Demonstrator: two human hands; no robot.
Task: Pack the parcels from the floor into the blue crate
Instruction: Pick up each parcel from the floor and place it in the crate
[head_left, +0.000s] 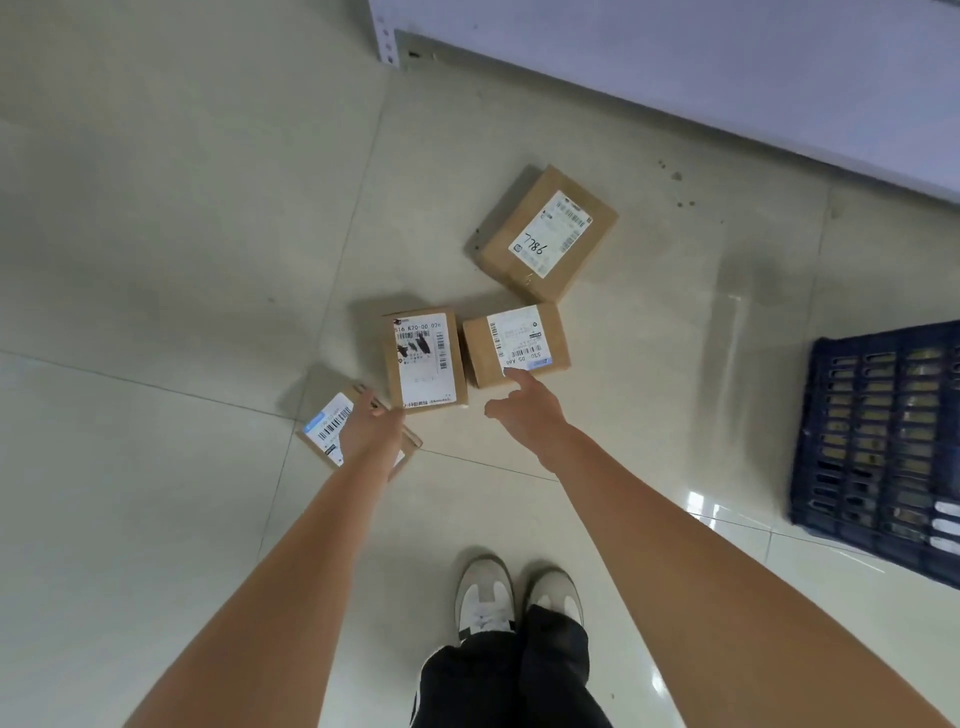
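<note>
**Both hands down among four parcels, crate off at three o'clock**

Four brown cardboard parcels lie on the pale tiled floor (156, 260), every one with a white shipping label facing up. The largest parcel (546, 235), marked with handwritten digits, sits at twelve o'clock from the group, nearest the white shelving unit (727, 67). Below it, two smaller ones lie side by side: the middle parcel (425, 358) upright in the view, and the right parcel (514, 344) just beside it at its three o'clock. The fourth, the left parcel (332, 428), lies at seven o'clock from the middle one, tilted.

The left hand (375, 423) is over the left parcel, covering part of its label; whether the fingers are closed on it I cannot tell from here. The right hand (524, 408) is spread open, its forefinger reaching to the near edge of the right parcel's label, nothing gripped.

The blue crate (883, 447), slotted plastic, stands on the floor at three o'clock, well apart from the parcels. At six o'clock, a pair of white shoes (514, 597) and dark trousers.
</note>
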